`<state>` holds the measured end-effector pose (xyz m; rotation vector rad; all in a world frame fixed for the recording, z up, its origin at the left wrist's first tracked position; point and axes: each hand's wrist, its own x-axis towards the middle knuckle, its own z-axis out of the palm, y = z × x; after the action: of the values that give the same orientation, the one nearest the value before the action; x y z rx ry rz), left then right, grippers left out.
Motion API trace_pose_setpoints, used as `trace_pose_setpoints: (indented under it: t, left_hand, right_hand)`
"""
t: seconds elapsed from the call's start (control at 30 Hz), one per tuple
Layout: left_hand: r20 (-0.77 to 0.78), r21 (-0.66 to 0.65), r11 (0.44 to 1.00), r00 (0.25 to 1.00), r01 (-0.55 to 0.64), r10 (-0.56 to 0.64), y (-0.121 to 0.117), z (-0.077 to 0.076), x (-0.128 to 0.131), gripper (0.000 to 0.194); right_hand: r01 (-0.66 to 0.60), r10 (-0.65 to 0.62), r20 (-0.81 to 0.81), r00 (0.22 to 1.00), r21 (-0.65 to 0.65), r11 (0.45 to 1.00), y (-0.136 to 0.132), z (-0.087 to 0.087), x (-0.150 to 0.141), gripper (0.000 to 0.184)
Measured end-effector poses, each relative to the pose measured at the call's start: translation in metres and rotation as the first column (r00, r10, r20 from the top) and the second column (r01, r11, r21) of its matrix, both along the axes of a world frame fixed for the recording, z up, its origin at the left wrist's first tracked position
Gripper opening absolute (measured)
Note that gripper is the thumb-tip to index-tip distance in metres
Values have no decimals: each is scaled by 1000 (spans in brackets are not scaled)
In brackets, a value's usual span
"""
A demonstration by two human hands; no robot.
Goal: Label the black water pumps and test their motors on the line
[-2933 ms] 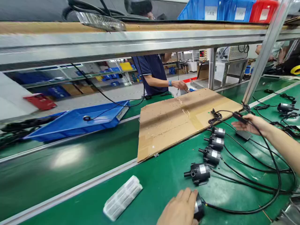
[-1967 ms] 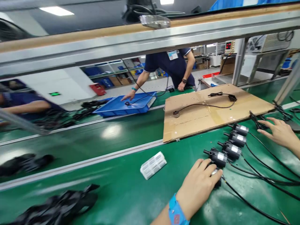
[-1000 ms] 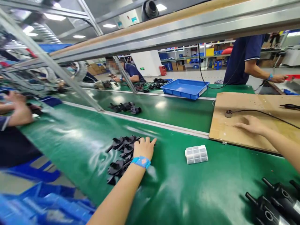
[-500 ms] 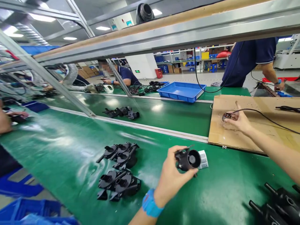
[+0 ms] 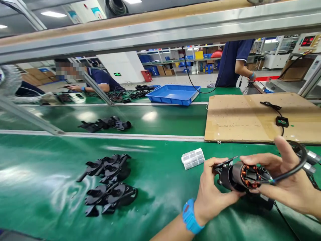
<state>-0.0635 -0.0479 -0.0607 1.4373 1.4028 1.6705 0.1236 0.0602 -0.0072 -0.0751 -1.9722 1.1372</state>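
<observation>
My left hand (image 5: 212, 192), with a blue wristband, grips a black plastic pump housing (image 5: 224, 174) low at the right. My right hand (image 5: 283, 182) holds a round stator (image 5: 252, 175) with copper windings, and its black cable (image 5: 294, 165) loops over my thumb. The stator sits at the housing's open end, touching it. Both hands hover just above the green bench (image 5: 155, 197). A pile of black pump housings (image 5: 107, 184) lies to the left of my left hand.
A small clear compartment box (image 5: 193, 158) lies beside my left hand. A cardboard sheet (image 5: 238, 117) with a cable and connector (image 5: 282, 121) lies behind. More black parts (image 5: 105, 124) and a blue tray (image 5: 173, 94) sit beyond, where other people work.
My left hand took a housing from the pile and brought it right. My right hand lifted the wired stator off the cardboard and brought it to the housing.
</observation>
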Motion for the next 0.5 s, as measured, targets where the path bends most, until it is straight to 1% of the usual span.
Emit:
trace_pose_setpoints:
  t: [0.1, 0.17, 0.23, 0.3, 0.43, 0.5]
  left_hand:
    - [-24, 89, 996, 1000, 10, -8, -6, -7, 10, 70]
    - [-52, 137, 990, 999, -10, 17, -9, -12, 15, 71]
    - [-89, 188, 981, 994, -39, 56, -10, -16, 18, 73]
    - [-129, 240, 969, 987, -62, 95, -9, -17, 20, 73]
    - [-185, 294, 952, 972, -86, 144, -7, -16, 23, 70]
    - [-201, 316, 945, 966, -90, 160, -6, -17, 24, 70]
  right_hand:
    - [-7, 8, -12, 1000, 104, 995, -9, -11, 13, 99]
    - [2, 0, -12, 1000, 185, 983, -12, -16, 20, 103]
    - [10, -10, -5, 1000, 264, 965, -14, -17, 25, 105]
    - [15, -24, 25, 999, 316, 949, -16, -15, 28, 107]
    - [26, -42, 43, 998, 327, 945, -22, -12, 32, 107]
    - [54, -62, 19, 998, 272, 961, -26, -16, 32, 105]
